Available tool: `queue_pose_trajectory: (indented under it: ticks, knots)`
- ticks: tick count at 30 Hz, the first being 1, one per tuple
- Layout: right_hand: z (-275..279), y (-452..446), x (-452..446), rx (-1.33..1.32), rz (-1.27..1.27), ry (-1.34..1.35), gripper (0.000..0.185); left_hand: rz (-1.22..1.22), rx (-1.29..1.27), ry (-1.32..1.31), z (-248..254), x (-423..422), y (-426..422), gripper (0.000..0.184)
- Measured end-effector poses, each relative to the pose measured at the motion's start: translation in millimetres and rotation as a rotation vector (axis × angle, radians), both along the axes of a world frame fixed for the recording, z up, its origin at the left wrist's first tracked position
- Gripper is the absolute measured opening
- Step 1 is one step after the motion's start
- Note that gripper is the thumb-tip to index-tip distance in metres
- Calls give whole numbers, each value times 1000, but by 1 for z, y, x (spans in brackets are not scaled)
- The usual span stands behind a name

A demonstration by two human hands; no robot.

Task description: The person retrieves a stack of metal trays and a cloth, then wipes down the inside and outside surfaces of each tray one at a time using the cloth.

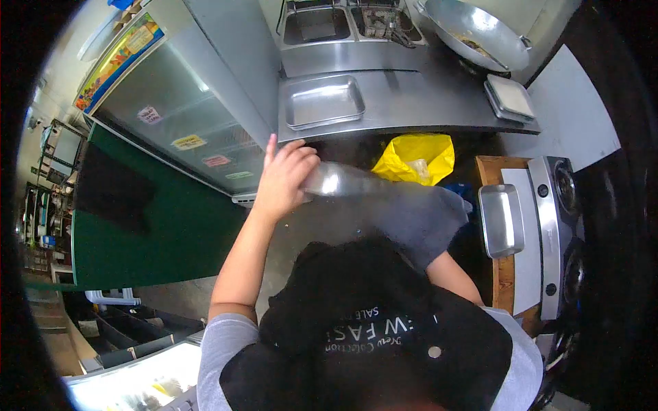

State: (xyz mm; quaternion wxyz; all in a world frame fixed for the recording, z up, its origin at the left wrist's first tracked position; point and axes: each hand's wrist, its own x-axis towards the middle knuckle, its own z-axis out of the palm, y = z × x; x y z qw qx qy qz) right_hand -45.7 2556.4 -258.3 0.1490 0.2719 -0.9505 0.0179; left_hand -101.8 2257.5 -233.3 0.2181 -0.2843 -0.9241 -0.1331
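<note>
Steel-bright but blurred: judged to be a pan (334,180), just in front of the worktop (401,103). Gripped at one end by the left hand (284,178), with most fingers curled. Meets a grey cloth (432,216) farther right. Cannot tell the right hand's hold, hidden by cloth. Probably light, stiff, slippery; best held at opposite rims.

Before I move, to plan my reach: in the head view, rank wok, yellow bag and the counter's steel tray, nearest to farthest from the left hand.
From the left hand:
1. Steel tray, just ahead
2. Yellow bag, to the right
3. Wok, far right, back
</note>
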Motion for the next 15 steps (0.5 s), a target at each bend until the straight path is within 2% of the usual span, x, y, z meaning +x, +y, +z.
queue_pose_trajectory:
  ticks: [2,4,6,8,11,12,14,15]
  knots:
    - [1,-5,3,-379,36,-151,21,-235,-16,53,-1,12,9,38]
    - [2,-12,4,-759,80,-297,28,-338,-17,91,-6,15,15,43]
    - [2,-12,1,-1047,119,-425,33,-299,-18,124,-3,15,15,44]
    - [-1,-10,-1,-1122,131,-497,39,-258,-21,155,-2,16,14,46]
    - [-5,-5,-8,-1090,144,-511,47,104,59,50,-5,18,11,68]
    - [-5,-3,-12,-1057,145,-501,50,106,60,52,-15,19,10,68]
    - [-9,1,-18,-958,140,-469,55,180,857,-398,-54,20,7,56]
    - [-12,3,-22,-889,135,-442,58,178,855,-397,-76,21,-2,56]
